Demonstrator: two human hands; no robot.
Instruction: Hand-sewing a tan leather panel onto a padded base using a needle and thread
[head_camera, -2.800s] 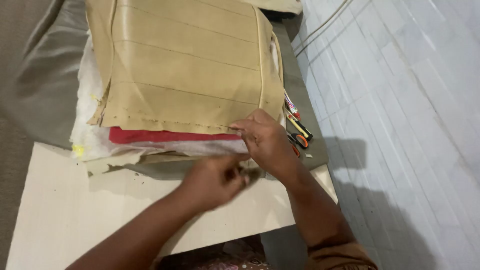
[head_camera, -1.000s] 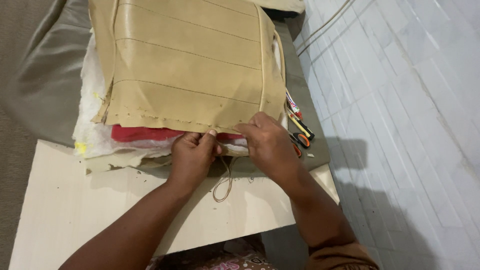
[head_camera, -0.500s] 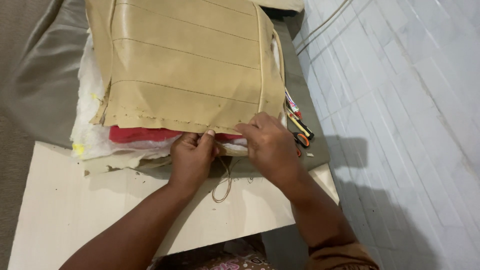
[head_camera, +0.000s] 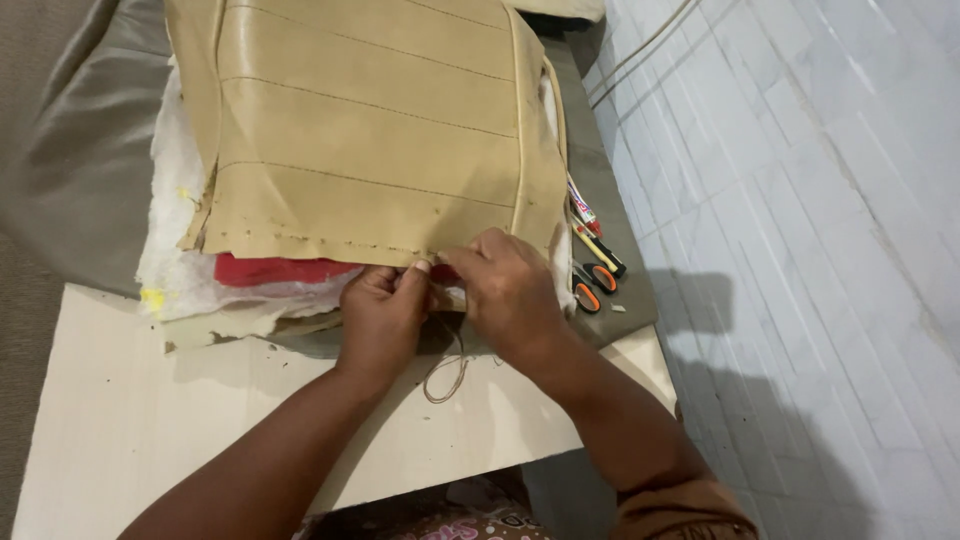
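1. We count one tan stitched cover (head_camera: 370, 130), one red layer (head_camera: 275, 269) beneath it, one pair of orange-handled scissors (head_camera: 592, 285).
2. Our left hand (head_camera: 383, 315) and right hand (head_camera: 510, 290) pinch the cover's near edge together; a thread loop (head_camera: 450, 372) hangs below.
3. The pale desk (head_camera: 150, 420) lies bare towards us.

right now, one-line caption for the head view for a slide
Both hands, left hand and right hand, pinch the stitched edge of a tan leatherette cover, thread dangling over the pale board.
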